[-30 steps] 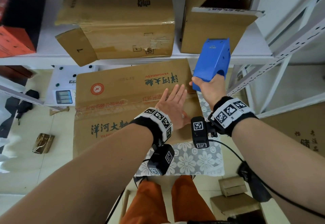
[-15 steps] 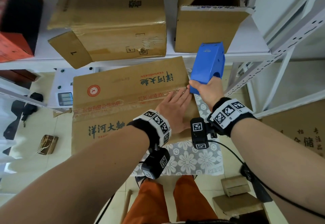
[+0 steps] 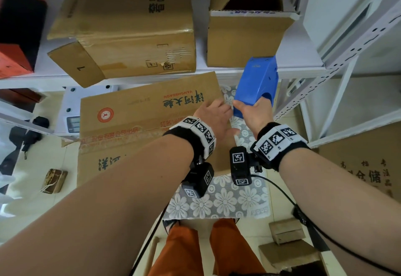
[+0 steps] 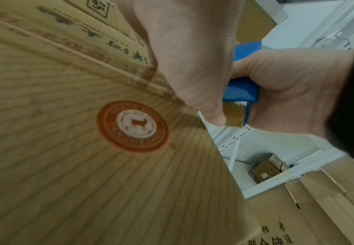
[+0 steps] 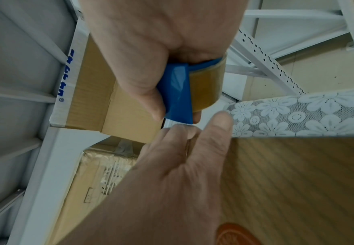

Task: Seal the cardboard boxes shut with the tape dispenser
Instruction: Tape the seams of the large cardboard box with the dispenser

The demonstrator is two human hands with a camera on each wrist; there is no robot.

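The cardboard box (image 3: 138, 124) lies flaps-closed on the lace-covered surface (image 3: 227, 200) below the white shelf (image 3: 249, 73), its centre seam carrying old, wrinkled tape with a strip hanging loose at the left end. The blue tape dispenser (image 3: 256, 85) sits just off the box's right edge, clenched in the right hand (image 3: 253, 113), thumb and fingers wrapped round its body with the amber roll showing beneath. A second ago the left hand (image 3: 214, 117) lay flat on the lid, pressing it down; it has since slid to the right edge and reached up to the dispenser's mouth, where the wrist views show its fingertips (image 5: 184, 131) pinching at the tape's free end (the tape itself is too thin and clear to make out for certain). That shift suggests the person is drawing out a starting tab to stick over the box's edge before the pull along the seam. No fresh strip shows yet.
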